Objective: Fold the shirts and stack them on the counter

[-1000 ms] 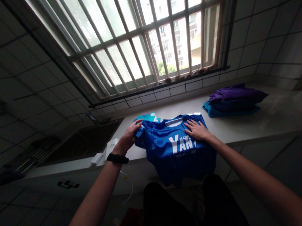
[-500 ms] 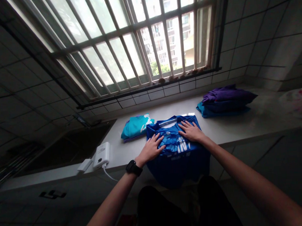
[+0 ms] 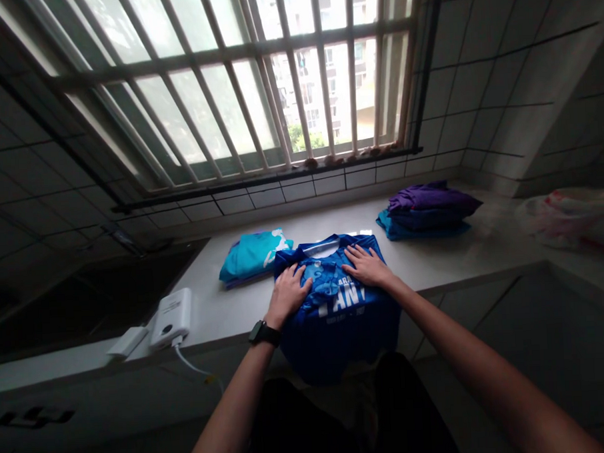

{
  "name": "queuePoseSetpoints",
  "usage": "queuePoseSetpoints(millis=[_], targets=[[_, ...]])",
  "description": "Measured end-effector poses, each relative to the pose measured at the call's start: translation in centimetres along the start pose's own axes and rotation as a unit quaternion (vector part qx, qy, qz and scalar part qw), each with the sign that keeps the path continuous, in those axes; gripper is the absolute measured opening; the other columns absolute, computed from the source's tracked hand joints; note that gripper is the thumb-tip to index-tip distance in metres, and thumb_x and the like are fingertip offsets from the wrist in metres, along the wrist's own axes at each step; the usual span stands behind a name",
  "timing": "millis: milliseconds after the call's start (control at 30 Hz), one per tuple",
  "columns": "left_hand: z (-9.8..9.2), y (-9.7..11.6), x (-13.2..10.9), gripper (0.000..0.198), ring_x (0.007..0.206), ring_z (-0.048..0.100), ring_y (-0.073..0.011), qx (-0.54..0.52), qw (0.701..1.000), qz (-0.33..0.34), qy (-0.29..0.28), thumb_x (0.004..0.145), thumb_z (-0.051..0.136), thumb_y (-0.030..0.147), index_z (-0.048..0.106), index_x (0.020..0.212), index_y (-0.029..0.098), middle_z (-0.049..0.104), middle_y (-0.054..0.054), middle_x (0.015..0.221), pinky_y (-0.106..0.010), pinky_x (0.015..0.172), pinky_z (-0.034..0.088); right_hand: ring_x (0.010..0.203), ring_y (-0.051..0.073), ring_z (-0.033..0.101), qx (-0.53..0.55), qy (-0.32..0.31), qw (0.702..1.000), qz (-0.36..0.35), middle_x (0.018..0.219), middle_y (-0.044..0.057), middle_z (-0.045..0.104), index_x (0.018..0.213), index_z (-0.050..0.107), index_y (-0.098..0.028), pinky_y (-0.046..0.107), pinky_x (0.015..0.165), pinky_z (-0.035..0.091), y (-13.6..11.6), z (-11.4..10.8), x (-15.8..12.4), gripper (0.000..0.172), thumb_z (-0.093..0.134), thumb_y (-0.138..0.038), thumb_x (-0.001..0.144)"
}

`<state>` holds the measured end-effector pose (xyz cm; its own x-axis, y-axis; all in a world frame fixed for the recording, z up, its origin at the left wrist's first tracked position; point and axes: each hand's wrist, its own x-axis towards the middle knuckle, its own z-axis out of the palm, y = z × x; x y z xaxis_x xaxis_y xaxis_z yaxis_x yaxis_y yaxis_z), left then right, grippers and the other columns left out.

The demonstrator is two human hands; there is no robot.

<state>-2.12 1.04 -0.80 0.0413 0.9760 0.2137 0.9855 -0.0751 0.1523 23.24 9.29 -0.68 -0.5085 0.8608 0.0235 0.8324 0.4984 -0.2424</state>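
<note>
Blue printed jersey [image 3: 339,332] lies on the surface [image 3: 220,310], left hand [image 3: 286,295] and right hand [image 3: 366,266] pressing flat, open and apart on it; folded teal shirt [image 3: 253,255] at ten o'clock.

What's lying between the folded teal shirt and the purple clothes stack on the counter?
The head view shows a blue jersey between the teal shirt and the purple stack.
</note>
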Motion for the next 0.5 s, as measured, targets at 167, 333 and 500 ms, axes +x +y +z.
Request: queuePoseSetpoints(millis=[167,333,500], targets=[[-0.24,0.28,0.17,0.05,0.141,0.047,-0.0315,-0.026,0.999,-0.018,0.008,0.098,0.047,0.043,0.059,0.14,0.018,0.052,-0.014,0.153,-0.045,0.118,0.035,0.157,0.027,0.012,0.001,-0.001,1.0,0.002,0.169,0.008,0.02,0.163,0.025,-0.018,0.053,0.125,0.014,-0.18,-0.2,-0.18,0.075,0.02,-0.06,0.101],[-0.63,0.66,0.02,0.049,0.141,0.047,-0.0307,-0.034,0.999,-0.02,0.014,0.097,0.048,0.042,0.061,0.138,0.018,0.054,-0.014,0.151,-0.044,0.119,0.035,0.157,0.026,0.014,-0.009,-0.004,1.0,0.007,0.169,0.01,0.019,0.162,0.025,-0.016,0.052,0.125,0.016,-0.52,-0.64,-0.46,0.073,0.021,-0.058,0.102],[-0.84,0.76,0.02,0.049,0.14,0.048,-0.0313,-0.035,0.999,-0.025,0.015,0.097,0.049,0.041,0.061,0.138,0.017,0.054,-0.015,0.151,-0.045,0.118,0.036,0.157,0.026,0.017,-0.009,0.004,1.0,0.003,0.169,0.009,0.023,0.161,0.03,-0.021,0.051,0.124,0.017,-0.68,-0.96,-0.77,0.067,0.025,-0.056,0.105]])
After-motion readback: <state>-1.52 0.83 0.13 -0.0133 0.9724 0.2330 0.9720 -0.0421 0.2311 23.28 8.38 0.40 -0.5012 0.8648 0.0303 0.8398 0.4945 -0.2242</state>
